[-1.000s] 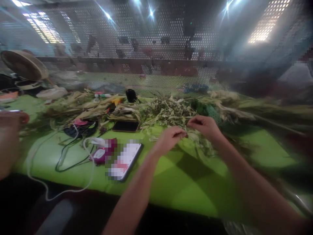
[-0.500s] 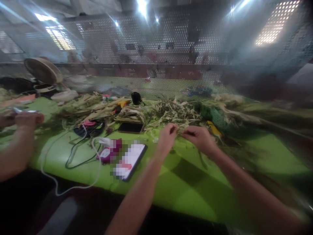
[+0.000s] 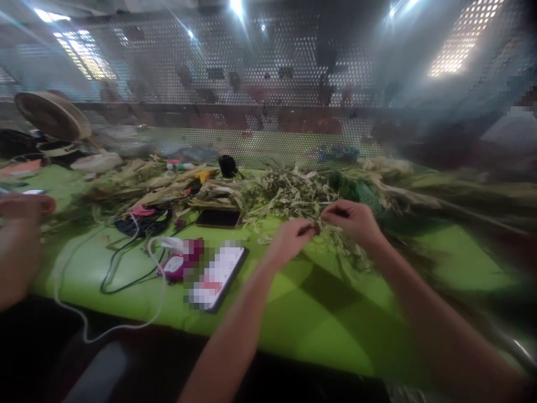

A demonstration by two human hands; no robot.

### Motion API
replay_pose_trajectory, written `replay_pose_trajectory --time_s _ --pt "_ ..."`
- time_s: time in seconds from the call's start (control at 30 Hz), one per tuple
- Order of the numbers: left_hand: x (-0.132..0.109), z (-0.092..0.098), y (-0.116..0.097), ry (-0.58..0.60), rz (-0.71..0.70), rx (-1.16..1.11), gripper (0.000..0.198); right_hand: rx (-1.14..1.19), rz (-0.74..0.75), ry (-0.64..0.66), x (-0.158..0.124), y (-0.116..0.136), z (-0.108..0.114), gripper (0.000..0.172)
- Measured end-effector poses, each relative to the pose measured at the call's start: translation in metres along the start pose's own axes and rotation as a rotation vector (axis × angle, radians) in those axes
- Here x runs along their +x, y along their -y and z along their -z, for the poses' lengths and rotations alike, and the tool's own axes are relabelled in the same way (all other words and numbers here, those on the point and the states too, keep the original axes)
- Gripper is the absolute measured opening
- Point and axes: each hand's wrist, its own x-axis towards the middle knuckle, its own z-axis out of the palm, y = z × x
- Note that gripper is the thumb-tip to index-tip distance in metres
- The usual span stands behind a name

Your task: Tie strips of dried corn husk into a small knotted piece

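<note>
Since half a second ago the right hand point(image 3: 354, 221) has lifted toward the far side and drawn slightly away from the left hand point(image 3: 291, 239). Both pinch one leafy stalk point(image 3: 318, 226), fingertips closed on it, over the middle of the desk point(image 3: 319, 324). Just beyond lies a heap of cut leaves point(image 3: 289, 193). Toward the left edge lie a dark phone point(image 3: 217, 218) and a lit phone point(image 3: 216, 277), its screen too blurred to read. Another person's hand point(image 3: 23, 204) is at the left edge.

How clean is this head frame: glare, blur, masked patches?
Head view: ceiling lights streak across the top; edges smear, worst at right; left hand and right hand, pinching plant stalks, read fairly sharp; phone screen is pixelated; arm shadows cross green table.
</note>
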Motion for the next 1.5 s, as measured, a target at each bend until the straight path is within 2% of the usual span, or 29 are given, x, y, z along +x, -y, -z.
replay_pose_trajectory --time_s 0.2,0.3,0.37,0.43,0.5,0.63,0.8,1.0,1.1,1.3,1.5 --pt "0.000 -0.002 -0.001 0.014 0.089 -0.408 0.022 0.094 -0.055 0.033 0.003 -0.005 -0.005 0.022" --pt "0.001 -0.002 0.000 -0.100 0.179 -0.605 0.025 0.167 -0.084 0.061 0.002 -0.008 -0.015 0.025" --pt "0.002 -0.002 0.002 -0.241 0.234 -0.586 0.023 0.145 -0.067 0.058 -0.002 -0.007 -0.024 0.027" --pt "0.004 -0.001 0.005 -0.364 0.265 -0.452 0.020 0.058 0.000 0.031 -0.007 -0.005 -0.033 0.025" --pt "0.005 -0.001 0.007 -0.421 0.252 -0.300 0.014 -0.052 0.087 -0.005 -0.013 -0.002 -0.040 0.023" --pt "0.005 -0.003 0.006 -0.392 0.217 -0.134 0.010 -0.127 0.194 -0.029 -0.019 0.001 -0.044 0.015" --pt "0.004 -0.004 0.006 -0.377 0.208 -0.011 0.010 -0.140 0.159 -0.048 -0.016 -0.001 -0.041 0.016" --pt "0.005 -0.004 0.011 -0.314 0.217 -0.109 0.015 -0.297 0.142 -0.015 -0.012 0.001 -0.032 0.025" --pt "0.006 -0.006 0.013 -0.268 0.216 -0.226 0.017 -0.356 0.164 -0.015 -0.012 -0.002 -0.027 0.022" --pt "0.004 -0.001 0.008 -0.149 0.276 -0.400 0.024 -0.354 0.125 0.082 -0.006 -0.001 -0.014 0.015" --pt "0.003 0.007 0.011 -0.097 0.167 -0.380 0.022 -0.298 0.090 0.168 -0.002 -0.001 -0.004 0.016"
